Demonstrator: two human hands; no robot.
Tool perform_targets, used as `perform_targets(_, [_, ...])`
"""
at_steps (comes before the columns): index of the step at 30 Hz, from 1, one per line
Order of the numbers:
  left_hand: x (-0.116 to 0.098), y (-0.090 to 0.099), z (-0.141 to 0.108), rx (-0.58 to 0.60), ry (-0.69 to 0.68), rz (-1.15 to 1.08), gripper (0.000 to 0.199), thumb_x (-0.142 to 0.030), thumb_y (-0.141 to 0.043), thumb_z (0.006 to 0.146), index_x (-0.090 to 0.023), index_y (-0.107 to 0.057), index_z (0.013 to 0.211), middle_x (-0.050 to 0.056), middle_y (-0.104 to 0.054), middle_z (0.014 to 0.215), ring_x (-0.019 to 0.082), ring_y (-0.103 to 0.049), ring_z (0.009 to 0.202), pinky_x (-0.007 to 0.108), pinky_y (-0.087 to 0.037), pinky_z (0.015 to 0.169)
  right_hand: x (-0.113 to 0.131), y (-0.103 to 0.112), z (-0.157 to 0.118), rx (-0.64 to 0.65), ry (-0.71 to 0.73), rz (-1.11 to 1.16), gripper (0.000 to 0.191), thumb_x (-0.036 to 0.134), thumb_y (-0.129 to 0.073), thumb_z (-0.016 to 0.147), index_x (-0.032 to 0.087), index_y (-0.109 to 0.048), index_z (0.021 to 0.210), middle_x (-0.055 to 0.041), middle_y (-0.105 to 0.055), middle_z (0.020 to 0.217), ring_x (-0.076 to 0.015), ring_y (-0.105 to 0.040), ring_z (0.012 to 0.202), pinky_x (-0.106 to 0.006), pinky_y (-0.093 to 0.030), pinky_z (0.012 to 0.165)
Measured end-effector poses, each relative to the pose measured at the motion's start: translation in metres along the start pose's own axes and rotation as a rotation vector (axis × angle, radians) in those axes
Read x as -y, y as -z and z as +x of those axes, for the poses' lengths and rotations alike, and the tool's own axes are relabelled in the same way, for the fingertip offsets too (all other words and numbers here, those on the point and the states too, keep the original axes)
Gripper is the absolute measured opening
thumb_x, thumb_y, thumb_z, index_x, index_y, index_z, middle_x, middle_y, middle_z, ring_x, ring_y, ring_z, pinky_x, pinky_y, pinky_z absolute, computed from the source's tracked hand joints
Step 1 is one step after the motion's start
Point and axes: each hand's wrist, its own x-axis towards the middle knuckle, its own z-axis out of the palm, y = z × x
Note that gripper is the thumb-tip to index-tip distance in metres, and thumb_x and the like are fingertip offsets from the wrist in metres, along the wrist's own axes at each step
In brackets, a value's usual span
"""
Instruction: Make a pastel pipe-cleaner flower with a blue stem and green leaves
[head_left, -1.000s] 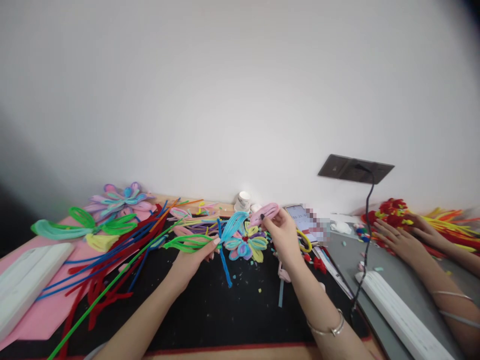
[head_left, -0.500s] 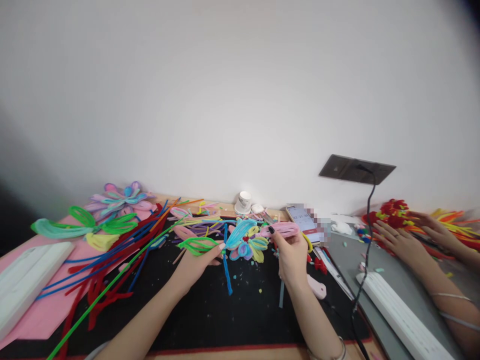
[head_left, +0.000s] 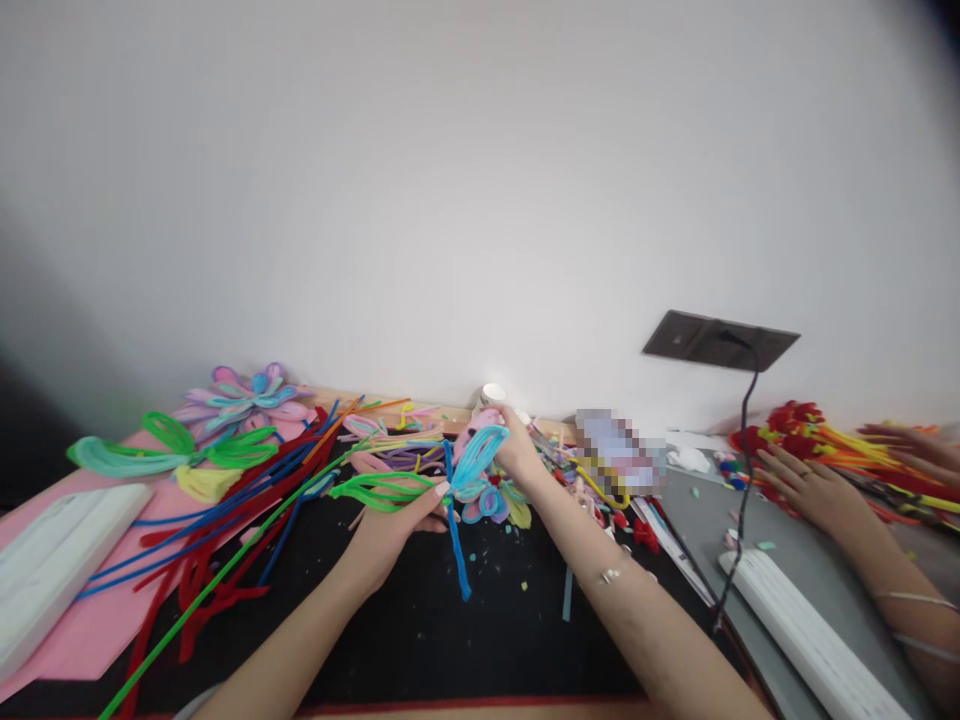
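Note:
My left hand pinches the middle of a pipe-cleaner piece. It has green loops on the left, a light blue loop on the upper right and a twisted dark blue stem pointing down. My right hand reaches across to the upper end of the light blue loop, closed on a pink pipe-cleaner loop. Its fingertips are partly hidden. Behind and below lies a pipe-cleaner flower with blue and yellow petals, partly covered by the held piece.
Red and blue pipe cleaners lie left, near a green leafed piece and a multicoloured flower. A paper cup stands by the wall. A co-worker's hands are at red-and-yellow pipe cleaners. A black cable hangs right.
My right hand has moved left and away from me, carrying the pink loop from the right side to the light blue loop's upper end. My left hand keeps its hold nearly in place.

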Motion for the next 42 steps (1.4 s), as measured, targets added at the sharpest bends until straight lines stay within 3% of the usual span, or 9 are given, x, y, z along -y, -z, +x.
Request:
perform_targets(6, [-0.004,0.001,-0.005,0.075,-0.004,-0.062,0.024,-0.034,-0.074,0.065,-0.012,-0.069,0.074,0.004,-0.066,0.064,0.016,-0.063,0.062,0.027,-0.053,0.055,0.011,-0.033,0.055,-0.042,0.003,-0.207,0.029,0.021,-0.067,0.068,0.016,-0.053,0.093,-0.0110,-0.062,0.092,-0.0256,-0.061,0.088,-0.037,-0.047,0.075])
perform_targets(9, [-0.007,0.000,-0.004,0.064,0.011,-0.148,0.022,-0.033,-0.074,0.065,-0.014,-0.068,0.076,0.001,-0.064,0.062,0.016,-0.062,0.060,0.027,-0.053,0.054,0.023,-0.053,0.069,-0.015,0.117,-0.305,0.024,0.021,-0.062,0.073,0.017,-0.056,0.096,-0.0140,-0.057,0.106,-0.0274,-0.055,0.101,-0.040,-0.041,0.086])
perform_targets(13, [-0.010,0.002,-0.005,0.125,0.055,-0.239,0.019,-0.031,-0.073,0.067,-0.016,-0.068,0.077,-0.001,-0.061,0.060,0.013,-0.060,0.057,0.024,-0.050,0.053,0.038,-0.099,0.079,0.213,0.225,-0.283,0.007,0.018,-0.065,0.071,0.017,-0.062,0.076,-0.0039,-0.063,0.076,-0.0200,-0.059,0.081,-0.031,-0.043,0.078])
perform_targets(16, [-0.010,0.004,-0.006,0.189,0.096,-0.269,0.019,-0.031,-0.073,0.067,-0.015,-0.067,0.075,-0.001,-0.059,0.058,0.011,-0.058,0.053,0.022,-0.048,0.051,0.038,-0.133,0.082,0.273,0.210,-0.234,0.011,0.015,-0.071,0.061,0.016,-0.061,0.062,0.0014,-0.060,0.061,-0.0173,-0.058,0.074,-0.028,-0.043,0.073])
perform_targets(21, [-0.009,0.005,-0.006,0.239,0.131,-0.319,0.018,-0.030,-0.072,0.068,-0.015,-0.067,0.076,-0.001,-0.058,0.058,0.010,-0.056,0.053,0.021,-0.046,0.050,0.031,-0.154,0.087,0.319,0.141,-0.112,0.024,0.012,-0.065,0.060,0.014,-0.052,0.040,0.0087,-0.044,0.039,-0.0097,-0.054,0.060,-0.021,-0.038,0.066])
perform_targets(28, [-0.010,0.005,-0.007,0.257,0.150,-0.331,0.017,-0.029,-0.072,0.068,-0.015,-0.066,0.076,0.000,-0.059,0.058,0.011,-0.057,0.054,0.022,-0.046,0.051,0.034,-0.125,0.088,0.174,0.065,0.218,0.006,0.017,-0.061,0.062,0.015,-0.060,0.056,0.0074,-0.050,0.046,-0.0081,-0.046,0.051,-0.020,-0.035,0.053])
perform_targets(32, [-0.011,0.007,-0.009,0.306,0.175,-0.324,0.018,-0.030,-0.072,0.068,-0.014,-0.064,0.070,-0.001,-0.057,0.053,0.012,-0.057,0.051,0.022,-0.044,0.049,0.035,-0.100,0.076,0.033,-0.015,0.439,0.015,0.030,-0.055,0.068,0.017,-0.055,0.062,0.0047,-0.051,0.052,-0.0081,-0.044,0.046,-0.020,-0.034,0.045])
perform_targets(38, [-0.014,0.010,-0.008,0.279,0.193,-0.331,0.023,-0.031,-0.076,0.061,-0.014,-0.060,0.061,-0.002,-0.052,0.049,0.011,-0.055,0.048,0.021,-0.042,0.045,0.042,-0.032,0.043,-0.095,-0.082,0.640,0.022,0.034,-0.059,0.065,0.021,-0.042,0.062,0.0022,-0.054,0.051,-0.0112,-0.054,0.048,-0.019,-0.034,0.039])
perform_targets(42, [-0.018,0.011,-0.003,0.174,0.141,-0.357,0.027,-0.032,-0.080,0.056,-0.014,-0.062,0.063,-0.003,-0.053,0.052,0.010,-0.055,0.049,0.020,-0.044,0.045,0.046,0.015,0.002,-0.072,-0.093,0.801,0.023,0.031,-0.066,0.065,0.020,-0.047,0.069,-0.0015,-0.066,0.064,-0.0118,-0.061,0.052,-0.019,-0.043,0.044])
